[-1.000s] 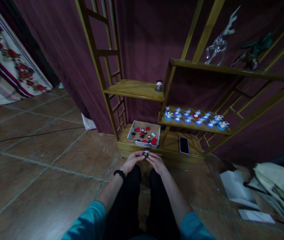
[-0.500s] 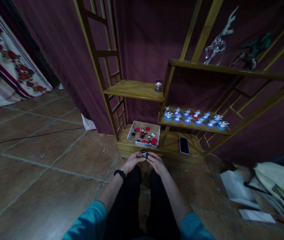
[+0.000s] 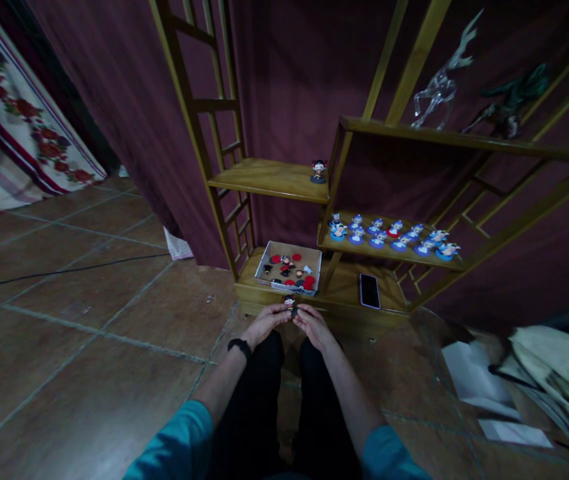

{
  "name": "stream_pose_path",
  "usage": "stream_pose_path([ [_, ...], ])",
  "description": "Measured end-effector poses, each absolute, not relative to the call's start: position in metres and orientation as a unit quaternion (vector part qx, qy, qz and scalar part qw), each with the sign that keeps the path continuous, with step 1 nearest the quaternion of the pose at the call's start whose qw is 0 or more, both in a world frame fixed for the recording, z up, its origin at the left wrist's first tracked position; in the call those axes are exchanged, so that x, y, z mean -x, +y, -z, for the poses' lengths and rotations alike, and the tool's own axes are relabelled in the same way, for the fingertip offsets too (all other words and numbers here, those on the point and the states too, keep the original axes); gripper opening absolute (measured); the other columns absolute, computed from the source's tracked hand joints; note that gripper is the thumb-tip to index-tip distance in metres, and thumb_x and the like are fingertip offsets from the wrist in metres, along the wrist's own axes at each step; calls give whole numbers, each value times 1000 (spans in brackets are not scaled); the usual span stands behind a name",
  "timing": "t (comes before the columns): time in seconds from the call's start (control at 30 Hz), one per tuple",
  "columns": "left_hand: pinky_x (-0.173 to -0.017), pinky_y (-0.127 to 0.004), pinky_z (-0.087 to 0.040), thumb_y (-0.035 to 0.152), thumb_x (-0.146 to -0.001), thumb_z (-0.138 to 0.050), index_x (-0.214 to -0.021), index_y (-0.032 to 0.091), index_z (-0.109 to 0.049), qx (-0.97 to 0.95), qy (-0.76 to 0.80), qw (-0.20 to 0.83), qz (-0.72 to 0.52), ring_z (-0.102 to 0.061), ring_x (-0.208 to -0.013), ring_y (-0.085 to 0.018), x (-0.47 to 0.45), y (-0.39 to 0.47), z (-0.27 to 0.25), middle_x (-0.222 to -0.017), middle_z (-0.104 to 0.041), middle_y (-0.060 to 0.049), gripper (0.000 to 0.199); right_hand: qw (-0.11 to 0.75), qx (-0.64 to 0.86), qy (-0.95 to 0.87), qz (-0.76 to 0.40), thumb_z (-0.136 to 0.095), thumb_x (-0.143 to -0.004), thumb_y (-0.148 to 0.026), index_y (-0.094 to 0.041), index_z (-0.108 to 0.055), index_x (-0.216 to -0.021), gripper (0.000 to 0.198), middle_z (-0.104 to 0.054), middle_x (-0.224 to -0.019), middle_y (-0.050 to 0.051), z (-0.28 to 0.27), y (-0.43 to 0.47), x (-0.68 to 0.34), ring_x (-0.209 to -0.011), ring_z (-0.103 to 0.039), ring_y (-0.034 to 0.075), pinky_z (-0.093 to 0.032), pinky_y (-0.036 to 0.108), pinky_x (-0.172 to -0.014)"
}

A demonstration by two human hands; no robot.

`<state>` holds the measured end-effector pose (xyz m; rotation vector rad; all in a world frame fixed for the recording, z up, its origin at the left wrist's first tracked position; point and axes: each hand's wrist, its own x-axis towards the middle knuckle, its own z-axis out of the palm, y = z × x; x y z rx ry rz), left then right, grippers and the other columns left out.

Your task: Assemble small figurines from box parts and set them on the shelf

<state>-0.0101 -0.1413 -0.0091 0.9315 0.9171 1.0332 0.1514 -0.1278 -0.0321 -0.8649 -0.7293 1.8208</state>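
Between my two hands is a small doll figurine with dark hair, red hair ties and a dark base. My left hand pinches it from the left, and my right hand grips near its base from the right. Just beyond them, a shallow cardboard box on the low shelf holds red discs and several figurine pieces. A similar finished-looking figurine stands upright on a dark base at the right end of the shelf above.
Several blue and purple figurines stand in two rows on the middle right shelf. A phone lies below them. A clear deer ornament and a dark green statue are higher up. White boxes sit on the floor at right.
The held figurine has tipped up slightly, so more of its face and body shows above my fingers. Both hands stay almost in place.
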Motion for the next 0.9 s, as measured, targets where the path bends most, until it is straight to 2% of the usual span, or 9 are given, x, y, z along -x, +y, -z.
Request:
stream_pose_path([
  [0.37,-85,-30,-40,25,-64,-72,-98,11,-66,-430,389,673,-459,-60,-87,-18,10,-144,3,-96,-67,-11,37,467,351,-309,-750,-75,-58,-29,-22,-63,-84,30,-65,-81,0,32,-129,-152,-74,-60,13,-45,35,-81],
  [0.6,-80,-28,-42,24,-63,-74,-98,12,-66,-401,397,681,-466,-61,-83,-16,9,-143,3,-94,-67,-10,38,471,343,-305,-753,-75,-58,-26,-22,-62,-83,28,-64,-83,0,32,-129,-151,-75,-60,13,-46,34,-80],
  [0.73,-81,-28,-43,22,-63,-74,-99,12,-64,-370,396,694,-473,-62,-85,-16,9,-142,3,-99,-66,-11,38,475,343,-297,-754,-75,-57,-27,-22,-61,-82,30,-64,-81,0,31,-129,-151,-73,-60,13,-46,34,-79],
  [0.9,-81,-28,-43,21,-61,-75,-97,12,-65,-359,397,698,-475,-62,-80,-15,8,-143,2,-94,-67,-10,39,476,342,-290,-756,-76,-56,-30,-21,-61,-82,32,-64,-77,-1,27,-131,-151,-72,-60,12,-47,32,-76],
])
